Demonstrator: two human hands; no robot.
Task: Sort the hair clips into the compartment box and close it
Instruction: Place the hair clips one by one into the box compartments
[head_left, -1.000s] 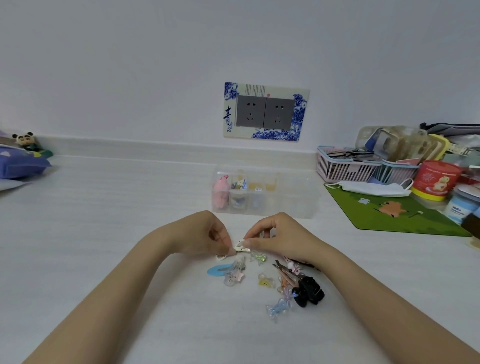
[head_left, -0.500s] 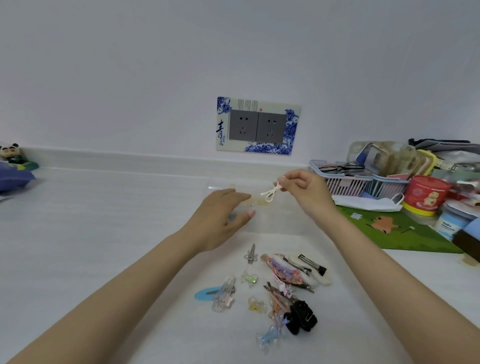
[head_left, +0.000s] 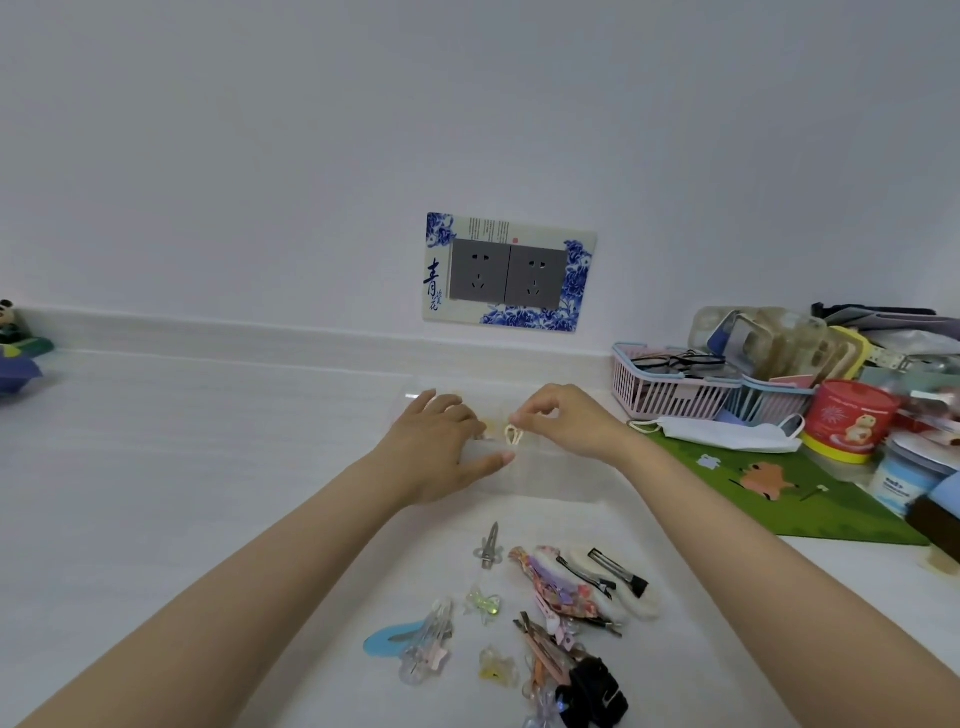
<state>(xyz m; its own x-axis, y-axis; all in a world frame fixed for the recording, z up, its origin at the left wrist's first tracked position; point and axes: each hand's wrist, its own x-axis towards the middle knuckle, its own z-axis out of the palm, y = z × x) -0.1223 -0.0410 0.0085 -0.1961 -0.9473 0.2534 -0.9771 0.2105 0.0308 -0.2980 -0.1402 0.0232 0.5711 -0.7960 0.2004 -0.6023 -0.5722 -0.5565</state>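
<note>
A clear compartment box (head_left: 558, 475) stands open on the white counter, in front of the wall sockets. My left hand (head_left: 441, 447) lies over its left part with straight fingers, hiding the compartments there. My right hand (head_left: 563, 421) pinches a small cream hair clip (head_left: 513, 434) just above the box's middle. Several loose hair clips (head_left: 545, 613) lie in a heap nearer to me: a blue snap clip (head_left: 387, 642), a yellow-green one (head_left: 483, 605), black ones (head_left: 592, 693) and a patterned one.
At the right lie a green mat (head_left: 779, 493), a white face mask (head_left: 722, 434), pink and blue baskets (head_left: 675, 389), a red tub (head_left: 852, 418) and jars. A panda figure (head_left: 10, 325) stands far left. The counter's left side is bare.
Both hands rose from the heap of clips to the box. My right hand carried the cream clip along and has lowered it over the box. My left hand settled on the box.
</note>
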